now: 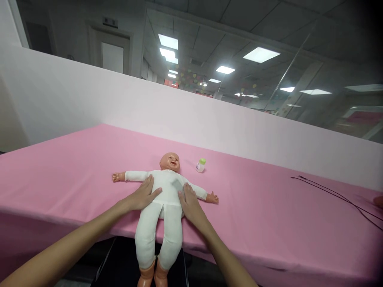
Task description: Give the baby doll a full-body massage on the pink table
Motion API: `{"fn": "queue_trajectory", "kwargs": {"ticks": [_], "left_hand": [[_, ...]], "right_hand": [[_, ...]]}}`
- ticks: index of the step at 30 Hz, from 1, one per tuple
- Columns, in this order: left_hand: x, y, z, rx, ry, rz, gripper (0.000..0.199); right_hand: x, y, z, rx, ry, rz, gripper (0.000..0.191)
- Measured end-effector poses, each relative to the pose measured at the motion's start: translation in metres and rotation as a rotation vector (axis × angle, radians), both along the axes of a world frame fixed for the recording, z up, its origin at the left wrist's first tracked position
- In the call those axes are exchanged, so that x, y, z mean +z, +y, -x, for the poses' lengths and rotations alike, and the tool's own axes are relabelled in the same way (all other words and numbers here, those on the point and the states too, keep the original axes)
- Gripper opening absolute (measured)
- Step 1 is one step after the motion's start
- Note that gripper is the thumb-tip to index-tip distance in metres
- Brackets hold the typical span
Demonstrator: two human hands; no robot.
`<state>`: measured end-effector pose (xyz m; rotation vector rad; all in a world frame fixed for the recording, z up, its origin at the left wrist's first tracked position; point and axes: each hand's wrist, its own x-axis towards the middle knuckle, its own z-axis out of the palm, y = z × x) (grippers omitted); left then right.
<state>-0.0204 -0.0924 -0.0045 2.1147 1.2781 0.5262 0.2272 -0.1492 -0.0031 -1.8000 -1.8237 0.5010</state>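
A baby doll [167, 187] in a white body suit lies on its back on the pink cloth, arms spread and legs hanging over the front edge. My left hand [146, 194] rests on one side of its torso, thumb apart from the fingers. On the other side, my right hand [189, 199] lies along the torso below the doll's arm, fingers stretched out. A pale grey flat patch [177, 184] shows on the chest beside my right fingers; I cannot tell what it is or whether they touch it.
A small bottle with a green cap [200, 165] stands beyond the doll's arm. Thin black cables [332, 191] run across the pink tablecloth [254, 207] at the right. A white partition [179, 115] borders the table's back, with glass above.
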Motion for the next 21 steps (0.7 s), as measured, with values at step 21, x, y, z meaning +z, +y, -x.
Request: {"fn": "queue_trajectory", "kwargs": {"ticks": [21], "left_hand": [[-0.005,0.011,-0.002,0.004,-0.007,-0.029,0.099]], "right_hand": [[0.004,0.017,0.004,-0.021,-0.016,-0.03,0.087]]}}
